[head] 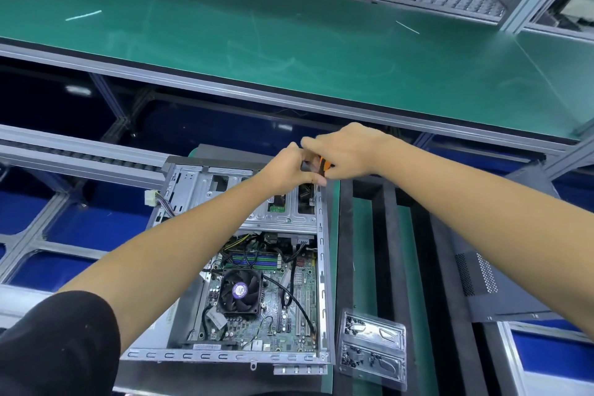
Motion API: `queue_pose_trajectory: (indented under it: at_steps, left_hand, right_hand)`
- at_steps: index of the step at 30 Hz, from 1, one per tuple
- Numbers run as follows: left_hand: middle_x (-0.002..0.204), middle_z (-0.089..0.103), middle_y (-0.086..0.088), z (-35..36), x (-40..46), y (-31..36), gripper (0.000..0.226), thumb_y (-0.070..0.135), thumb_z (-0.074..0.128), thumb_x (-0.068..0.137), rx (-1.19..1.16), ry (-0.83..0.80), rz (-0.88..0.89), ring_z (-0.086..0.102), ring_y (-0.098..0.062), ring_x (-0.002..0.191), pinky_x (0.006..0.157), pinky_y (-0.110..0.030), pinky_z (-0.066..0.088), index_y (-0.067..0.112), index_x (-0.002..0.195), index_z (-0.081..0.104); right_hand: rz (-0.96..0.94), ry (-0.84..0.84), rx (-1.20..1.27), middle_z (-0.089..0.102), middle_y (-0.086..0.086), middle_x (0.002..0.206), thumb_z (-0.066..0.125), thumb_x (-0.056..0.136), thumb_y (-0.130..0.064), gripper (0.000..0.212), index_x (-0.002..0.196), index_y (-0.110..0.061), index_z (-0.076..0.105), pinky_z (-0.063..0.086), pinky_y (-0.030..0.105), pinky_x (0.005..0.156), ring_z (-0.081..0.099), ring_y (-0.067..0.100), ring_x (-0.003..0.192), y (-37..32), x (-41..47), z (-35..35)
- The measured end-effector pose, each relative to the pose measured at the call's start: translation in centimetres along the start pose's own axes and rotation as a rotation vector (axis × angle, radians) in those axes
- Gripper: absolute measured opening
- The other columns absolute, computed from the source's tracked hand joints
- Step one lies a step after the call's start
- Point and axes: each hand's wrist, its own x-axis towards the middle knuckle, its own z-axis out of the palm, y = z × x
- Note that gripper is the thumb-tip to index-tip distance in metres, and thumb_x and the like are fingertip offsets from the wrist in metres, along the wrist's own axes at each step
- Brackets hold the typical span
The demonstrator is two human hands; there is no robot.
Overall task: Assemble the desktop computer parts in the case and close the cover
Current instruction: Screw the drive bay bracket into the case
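The right hand [345, 151] curls round a screwdriver [323, 167] with an orange-and-black handle, gripping it from above at the far right corner of the case [323, 267]. The left hand [286, 170] meets it there, fingers bent and pinching at the tool's dark part or something small beside it; which of the two I cannot tell, since the hands cover each other.

The case lies open on its side on the surface [364, 235], its cover off. Inside, near the person, sits the motherboard [299, 305] with a fan [239, 291] on it and black cables trailing across. Farther in is the metal drive cage [205, 190], and the hands work just past its right end. A white connector [149, 198] hangs out over the left wall.

By my reckoning the step in hand is driving a screw at the cage's far right edge, so the parts stage is under way and the cover is not yet on. The next move calls for keeping the tip square in the screw head while the left hand steadies it, then turning without slipping onto the board below.

A clear plastic tray [373, 347] lies just right of the case's near corner, its two pockets holding small dark screws. A grey panel [491, 286], likely the cover, rests farther right.
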Motion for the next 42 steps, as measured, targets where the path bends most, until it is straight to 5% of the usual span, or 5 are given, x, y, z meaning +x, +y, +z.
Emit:
queue_pose_trajectory:
  at_steps: [8,19,24,29,42]
  left_hand:
    - [0.089,0.047,0.007,-0.2,0.2,-0.3,0.027,0.055,0.085,0.071,0.104,-0.014,-0.031,0.039,0.018,0.087,0.065,-0.022,0.035,0.053,0.086,0.063]
    - [0.095,0.072,-0.005,-0.5,0.3,0.3,0.023,0.039,0.077,0.087,0.022,-0.138,0.027,0.053,-0.021,0.087,0.081,-0.037,0.043,0.021,0.103,0.074]
    - [0.091,0.049,0.005,0.2,0.4,0.1,0.031,0.052,0.090,0.065,0.027,0.051,-0.079,0.051,-0.007,0.080,0.066,-0.023,0.043,0.048,0.079,0.063]
    - [0.071,0.066,0.015,0.0,0.0,0.0,0.029,0.051,0.090,0.067,-0.111,-0.024,0.030,0.054,0.002,0.066,0.062,-0.011,0.041,0.033,0.076,0.069]
    - [0.118,0.067,0.008,-0.8,-2.6,-1.7,0.023,0.027,0.072,0.094,-0.313,-0.096,-0.128,0.058,0.003,0.086,0.084,-0.018,0.045,0.026,0.117,0.066]
  right_hand:
    - [0.053,-0.078,0.192,0.053,-0.008,0.066,0.050,0.095,-0.024,0.014,0.099,-0.037,0.046,0.026,0.032,0.051,0.047,0.013,0.057,-0.1,0.1,-0.2]
    - [-0.042,-0.091,0.115,0.057,-0.007,0.072,0.047,0.096,-0.018,0.023,0.114,-0.032,0.049,0.034,0.033,0.054,0.056,0.024,0.065,0.1,0.1,-0.3]
    - [0.137,-0.086,0.373,0.059,-0.006,0.068,0.049,0.093,-0.016,0.018,0.106,-0.029,0.054,0.030,0.031,0.051,0.051,0.019,0.058,-1.0,0.5,0.4]
    - [0.011,-0.044,0.139,0.055,-0.010,0.070,0.053,0.092,-0.033,0.022,0.107,-0.031,0.038,0.030,0.031,0.050,0.050,0.012,0.056,-0.6,-0.1,0.3]
    - [0.008,-0.051,0.049,0.051,-0.004,0.062,0.047,0.091,-0.020,0.023,0.107,-0.037,0.044,0.032,0.032,0.051,0.046,0.021,0.055,-1.3,0.0,-0.8]
